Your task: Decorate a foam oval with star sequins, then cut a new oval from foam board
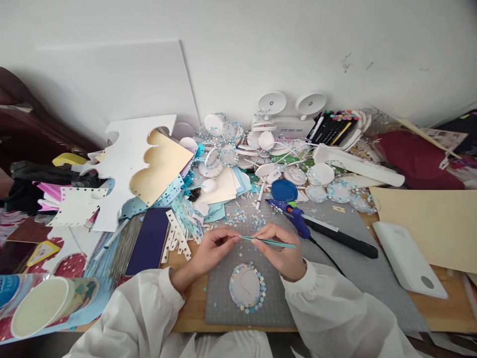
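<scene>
My right hand [279,248] pinches teal tweezers [278,243], whose tips point left. At those tips, the fingers of my left hand [218,246] are pressed together; whatever they hold is too small to make out. Below both hands, a white disc [245,286] lies on the grey cutting mat [223,311], ringed with small blue, white and cream stars. More tiny stars [238,217] are scattered on the mat beyond my hands.
A blue glue gun [298,221] with a black cord and a black-handled cutter [339,238] lie right. Decorated discs [229,132] are heaped behind. A dark phone [149,241], paper strips [175,236] and a paper cup [42,306] stand left; a white power bank [410,258] lies far right.
</scene>
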`<move>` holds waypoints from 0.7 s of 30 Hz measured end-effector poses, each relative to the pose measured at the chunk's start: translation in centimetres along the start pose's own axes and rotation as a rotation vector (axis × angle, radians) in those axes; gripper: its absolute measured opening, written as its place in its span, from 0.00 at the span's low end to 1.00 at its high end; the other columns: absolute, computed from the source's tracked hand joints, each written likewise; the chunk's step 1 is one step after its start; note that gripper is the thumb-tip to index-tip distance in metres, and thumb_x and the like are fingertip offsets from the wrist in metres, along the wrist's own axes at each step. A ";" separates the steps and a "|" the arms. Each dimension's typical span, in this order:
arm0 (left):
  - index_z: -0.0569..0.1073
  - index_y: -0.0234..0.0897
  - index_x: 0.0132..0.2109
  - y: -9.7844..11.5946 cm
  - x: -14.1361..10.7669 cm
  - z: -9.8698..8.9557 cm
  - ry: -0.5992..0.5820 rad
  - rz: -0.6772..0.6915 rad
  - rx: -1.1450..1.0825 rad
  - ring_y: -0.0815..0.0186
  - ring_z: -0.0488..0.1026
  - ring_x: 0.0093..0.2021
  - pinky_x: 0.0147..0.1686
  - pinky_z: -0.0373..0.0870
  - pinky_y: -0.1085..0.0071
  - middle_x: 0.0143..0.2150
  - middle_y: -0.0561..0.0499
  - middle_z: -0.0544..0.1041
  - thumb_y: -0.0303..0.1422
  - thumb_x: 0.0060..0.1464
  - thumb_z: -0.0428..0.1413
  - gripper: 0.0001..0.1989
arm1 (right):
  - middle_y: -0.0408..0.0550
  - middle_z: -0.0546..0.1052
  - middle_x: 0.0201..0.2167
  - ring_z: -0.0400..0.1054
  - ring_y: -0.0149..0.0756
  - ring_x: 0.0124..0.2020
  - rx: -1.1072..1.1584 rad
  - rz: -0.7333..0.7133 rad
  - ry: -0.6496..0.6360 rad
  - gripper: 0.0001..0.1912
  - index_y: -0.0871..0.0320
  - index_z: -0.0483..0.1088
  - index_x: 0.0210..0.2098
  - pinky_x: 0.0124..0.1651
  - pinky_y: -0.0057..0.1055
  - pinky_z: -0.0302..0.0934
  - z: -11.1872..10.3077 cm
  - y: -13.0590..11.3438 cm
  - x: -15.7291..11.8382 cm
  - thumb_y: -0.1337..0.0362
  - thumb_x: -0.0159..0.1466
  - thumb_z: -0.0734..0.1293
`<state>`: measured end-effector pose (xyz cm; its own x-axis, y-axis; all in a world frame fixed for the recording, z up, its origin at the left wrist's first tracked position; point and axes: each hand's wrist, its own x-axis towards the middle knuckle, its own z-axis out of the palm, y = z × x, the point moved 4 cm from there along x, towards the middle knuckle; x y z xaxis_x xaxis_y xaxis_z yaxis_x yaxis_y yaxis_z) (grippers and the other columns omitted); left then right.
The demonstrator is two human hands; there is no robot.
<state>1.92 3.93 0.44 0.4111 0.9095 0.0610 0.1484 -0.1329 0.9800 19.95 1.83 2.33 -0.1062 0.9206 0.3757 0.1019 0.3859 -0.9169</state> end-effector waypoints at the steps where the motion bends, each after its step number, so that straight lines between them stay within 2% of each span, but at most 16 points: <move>1: 0.78 0.35 0.38 0.0 0.0 0.0 0.002 -0.001 0.004 0.71 0.65 0.29 0.31 0.61 0.74 0.29 0.50 0.74 0.36 0.57 0.55 0.10 | 0.47 0.76 0.29 0.72 0.35 0.30 -0.003 0.002 0.004 0.07 0.56 0.69 0.30 0.32 0.32 0.64 0.0 0.0 0.0 0.73 0.57 0.69; 7: 0.79 0.36 0.37 -0.1 -0.1 0.0 0.001 -0.013 0.005 0.70 0.65 0.29 0.31 0.61 0.74 0.29 0.50 0.73 0.37 0.57 0.55 0.11 | 0.47 0.76 0.28 0.71 0.36 0.30 0.001 0.022 0.010 0.05 0.56 0.69 0.28 0.32 0.33 0.64 0.1 0.0 0.1 0.71 0.57 0.69; 16: 0.78 0.35 0.37 -0.1 -0.2 0.1 -0.006 -0.028 -0.013 0.70 0.66 0.30 0.30 0.61 0.74 0.30 0.49 0.74 0.37 0.57 0.55 0.11 | 0.45 0.75 0.26 0.69 0.34 0.27 0.096 0.152 0.029 0.06 0.56 0.69 0.26 0.30 0.32 0.64 -0.1 0.5 0.4 0.66 0.57 0.70; 21: 0.79 0.35 0.37 0.2 -0.2 0.0 0.017 -0.042 -0.042 0.69 0.67 0.30 0.31 0.61 0.74 0.30 0.49 0.74 0.37 0.56 0.55 0.11 | 0.44 0.74 0.26 0.69 0.34 0.27 0.123 0.133 0.114 0.07 0.56 0.68 0.26 0.30 0.31 0.63 -0.6 0.3 0.5 0.68 0.57 0.70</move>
<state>1.89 3.66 0.64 0.3899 0.9206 0.0226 0.1273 -0.0782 0.9888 20.53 2.44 2.35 0.0131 0.9663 0.2571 -0.0145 0.2573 -0.9662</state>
